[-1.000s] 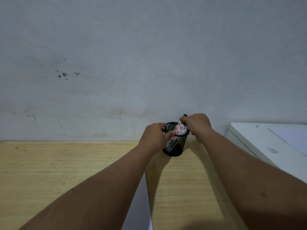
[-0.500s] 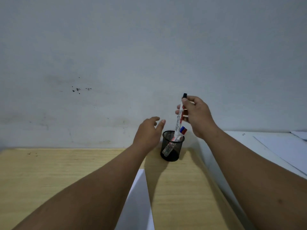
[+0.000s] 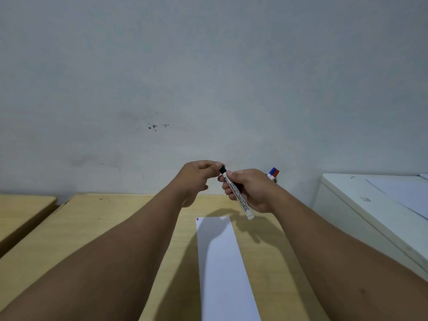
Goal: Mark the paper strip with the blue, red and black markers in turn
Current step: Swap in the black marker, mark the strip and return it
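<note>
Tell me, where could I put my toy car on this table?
Bare wood table left of the paper strip, and a narrower stretch to its right. It's crowded at the far edge, around both hands and the black marker.

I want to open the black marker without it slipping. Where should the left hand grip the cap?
Probably pinch the black cap at the marker's upper end from the left with the left hand. The right hand already wraps the barrel, leaving only the cap exposed, tilted up-left.
</note>
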